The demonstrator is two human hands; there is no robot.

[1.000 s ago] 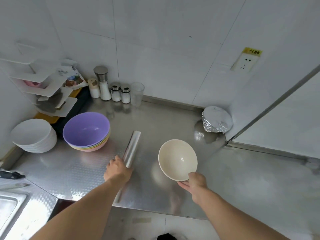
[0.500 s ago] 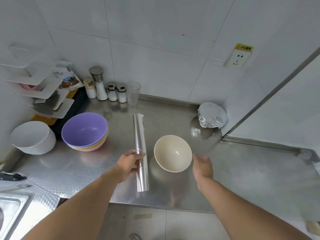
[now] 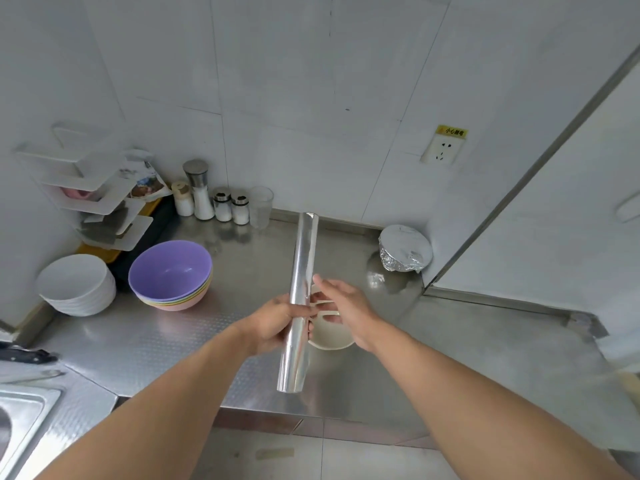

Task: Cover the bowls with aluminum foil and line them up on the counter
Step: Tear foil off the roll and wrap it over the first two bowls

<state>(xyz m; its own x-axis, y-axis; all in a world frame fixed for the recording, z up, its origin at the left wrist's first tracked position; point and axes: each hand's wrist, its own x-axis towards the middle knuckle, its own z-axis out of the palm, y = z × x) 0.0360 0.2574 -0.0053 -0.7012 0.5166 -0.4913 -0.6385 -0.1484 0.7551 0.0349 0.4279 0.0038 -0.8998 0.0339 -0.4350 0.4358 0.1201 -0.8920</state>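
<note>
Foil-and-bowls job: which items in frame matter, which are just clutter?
Job:
foil roll in left hand
right hand
cream bowl
foil-covered bowl
coloured bowl stack
white bowl stack

Clutter:
shakers
glass
rack
knife
sink

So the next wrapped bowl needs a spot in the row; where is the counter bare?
Bare steel lies between the foil-covered bowl and the cream bowl, and right of that bowl toward the counter edge. The left side is crowded: coloured bowl stack, white bowls, shakers.

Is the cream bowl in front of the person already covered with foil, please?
No, the cream bowl sits open on the counter while the left hand holds the foil roll above it.
</note>
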